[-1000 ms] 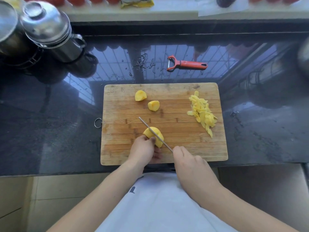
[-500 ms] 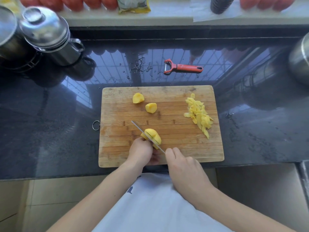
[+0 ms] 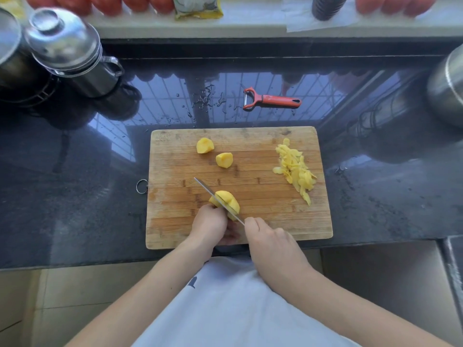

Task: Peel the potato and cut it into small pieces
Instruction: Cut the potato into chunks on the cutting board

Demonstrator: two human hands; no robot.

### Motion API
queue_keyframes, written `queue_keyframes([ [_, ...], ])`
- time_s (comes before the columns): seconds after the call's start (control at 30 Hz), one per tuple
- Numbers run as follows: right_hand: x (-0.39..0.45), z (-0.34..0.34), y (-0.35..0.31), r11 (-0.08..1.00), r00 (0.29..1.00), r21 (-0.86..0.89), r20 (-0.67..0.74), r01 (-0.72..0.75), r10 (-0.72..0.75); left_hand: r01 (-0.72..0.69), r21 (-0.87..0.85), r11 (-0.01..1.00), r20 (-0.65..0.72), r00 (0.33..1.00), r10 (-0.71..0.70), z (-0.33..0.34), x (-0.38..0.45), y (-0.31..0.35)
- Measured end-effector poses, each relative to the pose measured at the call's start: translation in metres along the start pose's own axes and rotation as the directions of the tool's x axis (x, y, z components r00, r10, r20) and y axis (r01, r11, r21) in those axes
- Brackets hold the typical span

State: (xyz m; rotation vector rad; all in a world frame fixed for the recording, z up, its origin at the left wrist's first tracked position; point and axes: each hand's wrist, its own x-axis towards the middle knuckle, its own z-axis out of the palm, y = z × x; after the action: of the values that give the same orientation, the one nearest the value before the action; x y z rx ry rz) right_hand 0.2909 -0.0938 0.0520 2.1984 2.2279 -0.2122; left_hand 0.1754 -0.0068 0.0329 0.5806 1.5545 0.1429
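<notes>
**Yellow potato under the knife at the board's near edge**

Yellow and peeled, the potato [image 3: 226, 202] sat on the board [image 3: 250, 221] a little below the middle of the frame, left of the board's centre. The left hand [image 3: 210, 225] gripped it from the near side, fingers curled onto its lower left end. The knife [image 3: 218, 200] lay diagonally across the top of the potato, tip toward the upper left, its blade sunk into the flesh. The right hand [image 3: 271, 242] clenched the handle just to the lower right of the potato, the handle itself hidden inside the fist. Both hands nearly touched at the board's near edge.

Two cut pieces [image 3: 205, 145] [image 3: 224, 160] lay apart in the upper middle of the board, well clear of the blade. A heap of peels [image 3: 295, 170] ran down the board's right side, near its right edge. Bare wood stretched between the potato and the peels, and along the left side of the board. A metal ring [image 3: 142, 186] hung from the left edge.

The board's near edge lay close to the front lip of the black counter [image 3: 75, 209]. Above the board, on wet counter, lay the red peeler [image 3: 271, 100]. Steel pots [image 3: 72, 51] stood at the upper left, and another steel vessel [image 3: 448, 88] at the right edge of the frame.
</notes>
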Motion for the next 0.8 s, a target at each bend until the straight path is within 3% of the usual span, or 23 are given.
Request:
queue_keyframes([
  [0.8,-0.012,-0.002,-0.007,1.0,0.999,-0.01,0.048,0.021,-0.02,-0.028,-0.028,0.999,0.018,0.999,0.029,0.0,-0.011,0.004],
])
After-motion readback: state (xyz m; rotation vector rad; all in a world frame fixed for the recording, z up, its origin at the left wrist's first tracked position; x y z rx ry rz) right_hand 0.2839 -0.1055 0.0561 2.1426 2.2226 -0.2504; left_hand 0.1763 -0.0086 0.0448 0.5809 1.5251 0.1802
